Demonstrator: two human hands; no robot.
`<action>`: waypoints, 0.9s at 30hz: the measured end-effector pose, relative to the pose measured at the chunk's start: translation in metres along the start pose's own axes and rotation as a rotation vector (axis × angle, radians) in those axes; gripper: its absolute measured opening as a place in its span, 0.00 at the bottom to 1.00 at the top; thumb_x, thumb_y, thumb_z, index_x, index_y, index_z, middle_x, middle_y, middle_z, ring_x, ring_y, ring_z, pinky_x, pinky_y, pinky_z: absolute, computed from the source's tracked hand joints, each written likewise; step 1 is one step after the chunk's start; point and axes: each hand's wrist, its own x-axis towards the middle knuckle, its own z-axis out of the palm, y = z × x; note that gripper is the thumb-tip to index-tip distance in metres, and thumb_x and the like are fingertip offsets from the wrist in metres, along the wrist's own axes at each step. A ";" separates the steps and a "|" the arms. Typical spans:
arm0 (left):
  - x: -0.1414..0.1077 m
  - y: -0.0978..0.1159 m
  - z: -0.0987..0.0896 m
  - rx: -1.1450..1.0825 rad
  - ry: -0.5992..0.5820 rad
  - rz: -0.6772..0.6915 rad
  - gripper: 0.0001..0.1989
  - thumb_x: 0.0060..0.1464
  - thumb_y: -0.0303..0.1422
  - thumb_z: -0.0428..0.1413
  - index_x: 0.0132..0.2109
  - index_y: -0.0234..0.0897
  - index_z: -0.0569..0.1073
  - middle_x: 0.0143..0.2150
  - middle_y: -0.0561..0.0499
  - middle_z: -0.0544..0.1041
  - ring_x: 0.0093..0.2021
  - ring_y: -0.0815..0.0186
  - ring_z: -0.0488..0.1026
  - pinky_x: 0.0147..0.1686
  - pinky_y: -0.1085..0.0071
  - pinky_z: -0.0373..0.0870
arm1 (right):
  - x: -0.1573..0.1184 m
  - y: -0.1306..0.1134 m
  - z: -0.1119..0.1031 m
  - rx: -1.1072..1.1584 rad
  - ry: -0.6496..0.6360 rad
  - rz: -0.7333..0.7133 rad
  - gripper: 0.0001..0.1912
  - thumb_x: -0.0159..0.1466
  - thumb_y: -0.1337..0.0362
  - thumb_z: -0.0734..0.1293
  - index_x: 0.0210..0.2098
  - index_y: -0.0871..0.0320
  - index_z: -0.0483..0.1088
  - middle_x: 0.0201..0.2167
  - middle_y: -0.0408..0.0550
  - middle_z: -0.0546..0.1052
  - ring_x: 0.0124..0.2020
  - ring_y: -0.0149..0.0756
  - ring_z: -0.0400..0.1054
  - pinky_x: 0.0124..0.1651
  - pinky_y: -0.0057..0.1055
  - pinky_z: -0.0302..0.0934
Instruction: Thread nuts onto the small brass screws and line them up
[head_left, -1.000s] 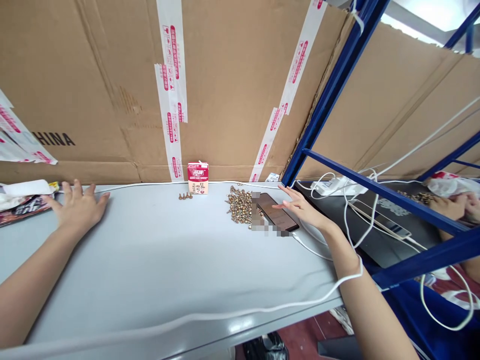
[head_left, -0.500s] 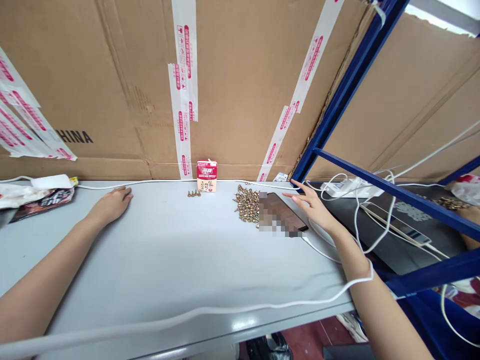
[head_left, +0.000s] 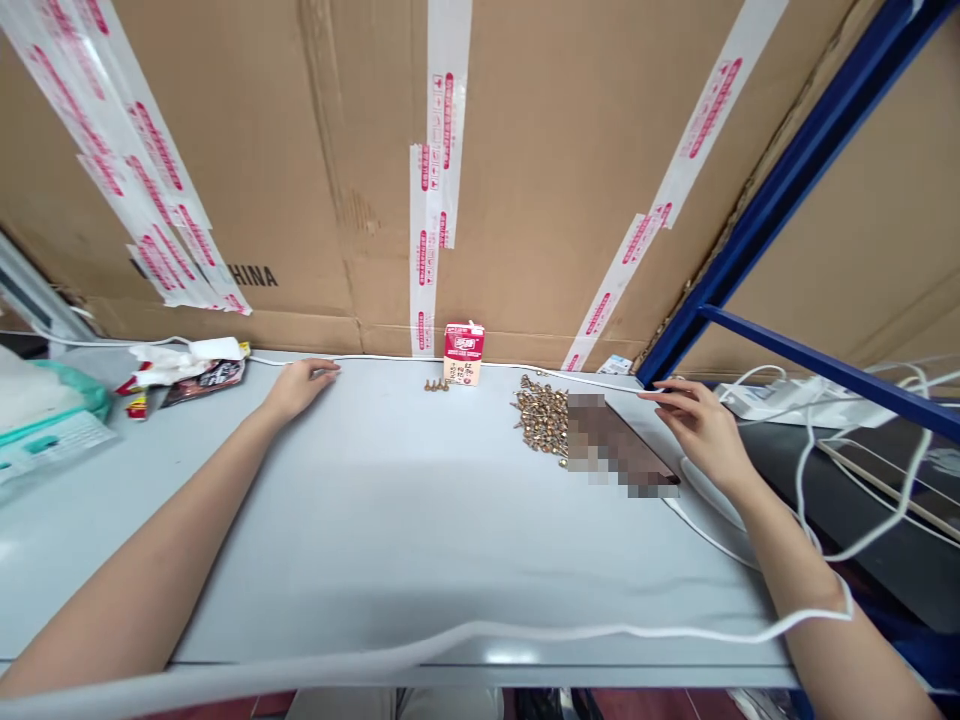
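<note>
My left hand (head_left: 301, 388) rests on the grey tabletop (head_left: 360, 520) near its back edge, holding nothing, fingers stretched out. To its right are a short row of small brass-coloured screws (head_left: 437, 386) and a red and cream drink carton (head_left: 464, 352) standing upright against the cardboard. My right hand (head_left: 701, 428) hovers at the right end of the table, fingers extended and nothing visible in them. Just left of it lies a dark phone (head_left: 634, 440), partly pixelated. A heap of brass-coloured screws (head_left: 541, 415) touches the phone's left side or lies close against it; the pixelation hides which.
A cardboard wall (head_left: 525, 200) closes the back. Blue metal frame bars (head_left: 757, 200) stand at right, beside a white power strip (head_left: 780, 402) and tangled cables. A white cable (head_left: 555, 632) crosses the foreground and passes over my right forearm. Snack wrappers (head_left: 202, 380) lie at left.
The view has turned left, so everything appears shifted right and more of the left side shows. My right hand's fingers have drawn closer together. My left hand stays on the table.
</note>
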 end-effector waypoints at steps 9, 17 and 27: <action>-0.001 -0.017 -0.004 -0.015 0.096 -0.141 0.15 0.46 0.32 0.51 0.41 0.34 0.75 0.41 0.47 0.77 0.38 0.62 0.73 0.43 0.70 0.67 | 0.000 -0.002 0.003 -0.003 -0.057 0.019 0.16 0.57 0.62 0.56 0.39 0.52 0.73 0.46 0.52 0.68 0.43 0.42 0.66 0.42 0.40 0.64; -0.002 -0.020 0.001 0.108 0.112 -0.005 0.13 0.47 0.34 0.49 0.36 0.35 0.76 0.40 0.45 0.75 0.40 0.60 0.71 0.43 0.70 0.65 | -0.001 -0.001 0.004 -0.040 -0.094 0.013 0.17 0.55 0.66 0.56 0.37 0.51 0.73 0.46 0.50 0.69 0.42 0.41 0.66 0.41 0.38 0.63; -0.006 -0.002 0.001 0.347 0.205 0.041 0.11 0.50 0.33 0.50 0.34 0.37 0.76 0.44 0.44 0.72 0.49 0.52 0.63 0.46 0.59 0.58 | 0.012 -0.084 0.020 0.088 -0.064 -0.024 0.15 0.61 0.63 0.55 0.36 0.54 0.72 0.41 0.49 0.72 0.44 0.40 0.66 0.41 0.34 0.62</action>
